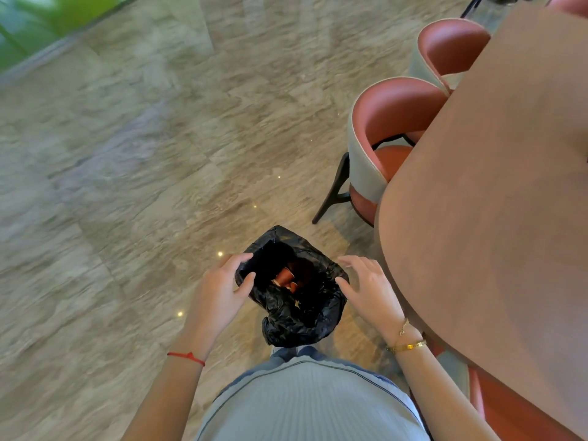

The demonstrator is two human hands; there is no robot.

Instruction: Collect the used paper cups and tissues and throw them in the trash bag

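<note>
A black trash bag [299, 307] hangs open in front of me above the floor. Inside its mouth lie brown paper cups [284, 276], partly sunk in shadow. My left hand [222, 288] grips the bag's left rim, thumb over the edge. My right hand [369, 288] hovers at the bag's right rim with its fingers spread, fingertips touching or just off the plastic; I cannot tell which. No tissues show.
A brown table [493, 202] fills the right side, close to my right arm. Two chairs with red seats [391, 122] [451, 46] are tucked against its far edge. Marbled floor [143, 170] spreads to the left and ahead.
</note>
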